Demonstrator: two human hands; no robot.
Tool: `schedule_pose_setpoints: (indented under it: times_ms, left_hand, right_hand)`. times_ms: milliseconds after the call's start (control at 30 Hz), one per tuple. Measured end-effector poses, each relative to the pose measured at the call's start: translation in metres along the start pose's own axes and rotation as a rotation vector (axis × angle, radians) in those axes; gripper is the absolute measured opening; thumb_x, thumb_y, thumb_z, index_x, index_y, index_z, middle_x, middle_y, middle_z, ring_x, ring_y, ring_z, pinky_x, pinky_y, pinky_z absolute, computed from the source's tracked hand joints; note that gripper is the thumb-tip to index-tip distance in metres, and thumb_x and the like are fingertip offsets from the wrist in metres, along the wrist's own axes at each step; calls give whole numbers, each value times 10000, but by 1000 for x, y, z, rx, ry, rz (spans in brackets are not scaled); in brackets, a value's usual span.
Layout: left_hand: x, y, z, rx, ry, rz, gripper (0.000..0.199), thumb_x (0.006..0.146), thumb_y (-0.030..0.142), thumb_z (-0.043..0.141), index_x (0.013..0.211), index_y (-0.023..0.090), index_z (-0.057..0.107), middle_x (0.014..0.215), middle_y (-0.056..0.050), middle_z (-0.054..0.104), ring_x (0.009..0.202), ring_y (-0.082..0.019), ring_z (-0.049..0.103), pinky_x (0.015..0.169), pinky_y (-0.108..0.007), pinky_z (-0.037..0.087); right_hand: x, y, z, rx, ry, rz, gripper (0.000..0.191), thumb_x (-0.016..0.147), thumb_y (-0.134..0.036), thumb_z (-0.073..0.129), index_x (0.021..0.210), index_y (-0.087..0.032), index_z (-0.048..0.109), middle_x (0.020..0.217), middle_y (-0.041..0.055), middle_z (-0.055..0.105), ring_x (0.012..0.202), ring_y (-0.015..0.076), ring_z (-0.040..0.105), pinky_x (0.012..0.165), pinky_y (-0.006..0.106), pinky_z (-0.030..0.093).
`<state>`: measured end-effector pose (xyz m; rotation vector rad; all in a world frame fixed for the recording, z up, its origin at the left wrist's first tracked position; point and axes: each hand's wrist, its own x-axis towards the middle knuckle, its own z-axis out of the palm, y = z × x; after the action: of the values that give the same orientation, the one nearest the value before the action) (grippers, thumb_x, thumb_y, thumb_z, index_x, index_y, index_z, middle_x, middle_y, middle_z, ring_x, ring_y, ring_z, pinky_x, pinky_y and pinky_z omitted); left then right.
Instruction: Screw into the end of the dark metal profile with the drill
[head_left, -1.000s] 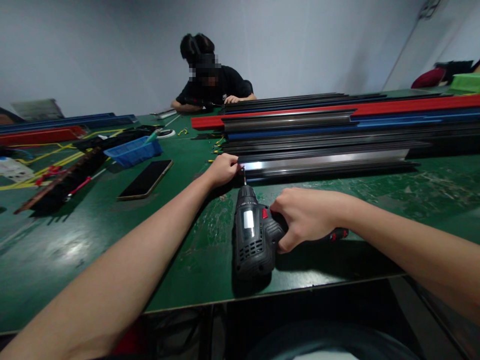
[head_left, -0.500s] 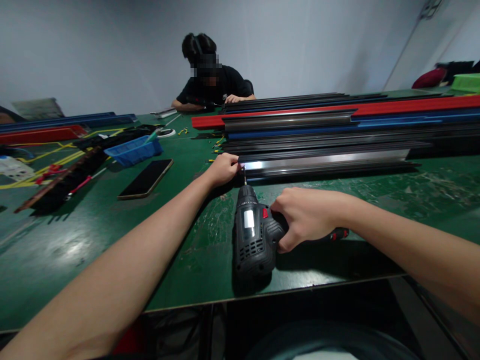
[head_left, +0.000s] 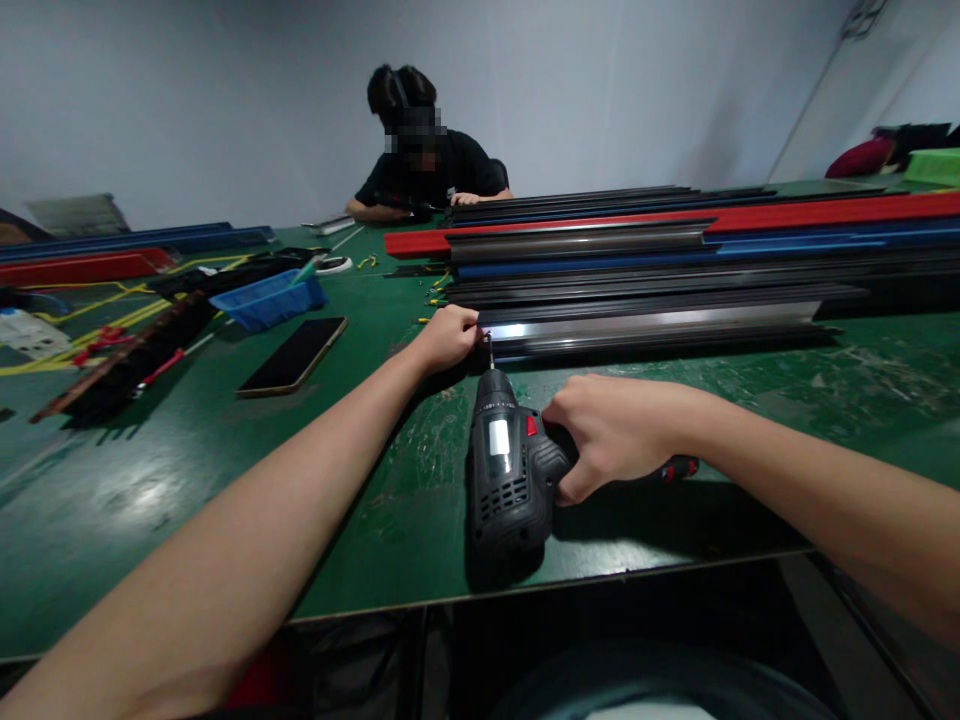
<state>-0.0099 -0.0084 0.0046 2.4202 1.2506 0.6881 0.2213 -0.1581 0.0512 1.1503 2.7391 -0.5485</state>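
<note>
My right hand is wrapped round the grip of a black cordless drill, which lies on its side on the green table. Its thin bit points away from me and reaches the left end of a shiny dark metal profile. A bright light falls on the profile there. At that same end my left hand is closed, its fingertips pressed against the profile close to the bit's tip. What lies beneath those fingers is hidden.
More long black, red and blue profiles lie behind. On the left are a phone, a blue basket, a dark strip and yellow wires. A co-worker sits across the table.
Nearly everything stays in place. The whole view has shifted very slightly; both hands and the drill hold the same position against the profile.
</note>
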Motion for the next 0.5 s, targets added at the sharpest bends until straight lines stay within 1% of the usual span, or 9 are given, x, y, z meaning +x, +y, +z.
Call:
schedule_pose_setpoints:
  times_ms: [500]
  left_hand:
    - [1, -4, 1, -5, 12, 27, 190, 714, 229, 493, 548, 163, 557, 528, 9, 520, 555, -125, 445, 574, -254, 339]
  right_hand:
    - [0, 0, -1, -6, -3, 7, 476, 691, -614, 748, 802, -151, 725, 633, 27, 624, 509, 153, 436, 488, 322, 298]
